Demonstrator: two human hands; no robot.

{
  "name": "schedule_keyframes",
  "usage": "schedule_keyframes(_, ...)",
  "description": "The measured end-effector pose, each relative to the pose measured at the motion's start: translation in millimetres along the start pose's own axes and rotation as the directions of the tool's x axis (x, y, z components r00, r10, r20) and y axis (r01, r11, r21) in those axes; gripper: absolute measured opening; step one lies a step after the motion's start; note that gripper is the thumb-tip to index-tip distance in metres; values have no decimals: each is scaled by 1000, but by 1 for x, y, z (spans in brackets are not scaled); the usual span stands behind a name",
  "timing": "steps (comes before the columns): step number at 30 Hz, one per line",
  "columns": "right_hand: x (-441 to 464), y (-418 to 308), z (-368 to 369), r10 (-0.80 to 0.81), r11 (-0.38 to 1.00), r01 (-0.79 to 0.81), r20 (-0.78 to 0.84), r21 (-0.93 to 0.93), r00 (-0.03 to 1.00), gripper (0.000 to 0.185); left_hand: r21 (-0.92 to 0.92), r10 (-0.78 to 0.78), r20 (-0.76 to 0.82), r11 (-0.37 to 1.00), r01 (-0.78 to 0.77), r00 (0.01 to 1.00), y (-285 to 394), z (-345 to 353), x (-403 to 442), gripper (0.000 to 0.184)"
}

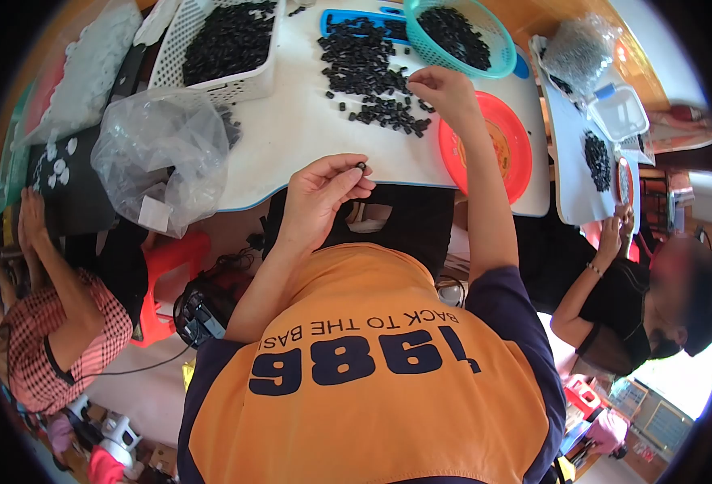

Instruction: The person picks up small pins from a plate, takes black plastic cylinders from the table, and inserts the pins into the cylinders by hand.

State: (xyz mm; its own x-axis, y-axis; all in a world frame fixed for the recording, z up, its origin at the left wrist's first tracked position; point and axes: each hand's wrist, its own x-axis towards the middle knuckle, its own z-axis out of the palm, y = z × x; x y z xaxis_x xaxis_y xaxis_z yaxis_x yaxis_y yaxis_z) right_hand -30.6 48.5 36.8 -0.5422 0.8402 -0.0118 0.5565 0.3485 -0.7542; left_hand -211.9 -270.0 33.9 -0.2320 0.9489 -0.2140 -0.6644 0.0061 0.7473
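pinching the small black piece [361, 166] lightly between thumb and fingertips, as the left hand [323, 189] does by the near edge of the worktop [271, 145], should leave it easy to turn; a slip there could send it over that edge. the right hand [448, 94] bends in at the right side of the loose pile [364, 64], fingers curled; whether they hold anything i cannot tell. the pinched piece's finer shape is too small to make out, and the right forearm hides part of the red plate [522, 153].
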Motion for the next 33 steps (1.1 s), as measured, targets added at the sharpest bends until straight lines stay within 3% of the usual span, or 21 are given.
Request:
schedule_keyframes(1,-23,-28,1,26,984,-28,18,176,1000,22,-23,-3,17,1000,3,1000,6,0,0,29)
schedule_keyframes(4,-89,-86,-7,-68,886,38,48,462,997,19,-78,8,36,997,-5,999,8,11,5,31)
schedule_keyframes(5,-104,-90,-3,-66,884,37,47,466,997,19,-110,11,57,994,-5,998,8,13,7,32)
schedule_keyframes(7,-127,-97,5,-211,753,147,24,642,977,21,-137,15,66,990,-6,998,9,16,8,31)
schedule_keyframes(9,-146,-107,13,-206,740,131,37,659,978,20,-164,20,74,986,-7,997,10,18,6,31)
schedule_keyframes(11,-160,-114,22,-14,734,-27,55,678,998,18,-194,51,70,980,-37,996,10,19,2,27)
schedule_keyframes(19,-181,-110,27,-141,848,163,-82,505,987,15,-118,101,32,988,-97,994,4,25,-7,25)
schedule_keyframes(21,-185,-113,25,-197,913,228,-123,338,973,16,-97,109,14,990,-107,994,3,29,-10,25)
schedule_keyframes(25,-195,-110,31,-274,918,313,-181,243,944,17,61,171,-25,984,-169,985,1,33,-15,26)
schedule_keyframes(27,-194,-103,41,-453,873,485,-287,48,844,16,95,187,-29,978,-184,982,-1,31,-16,27)
schedule_keyframes(30,-193,-95,54,-472,860,510,-334,30,816,22,86,169,-36,982,-166,985,-2,25,-15,27)
schedule_keyframes(31,-195,-94,56,-472,860,510,-335,30,816,22,1,121,-19,993,-121,993,-3,21,-14,28)
schedule_keyframes(33,-199,-93,59,-273,915,336,-269,223,924,28,-82,73,4,994,-72,997,-3,17,-12,29)
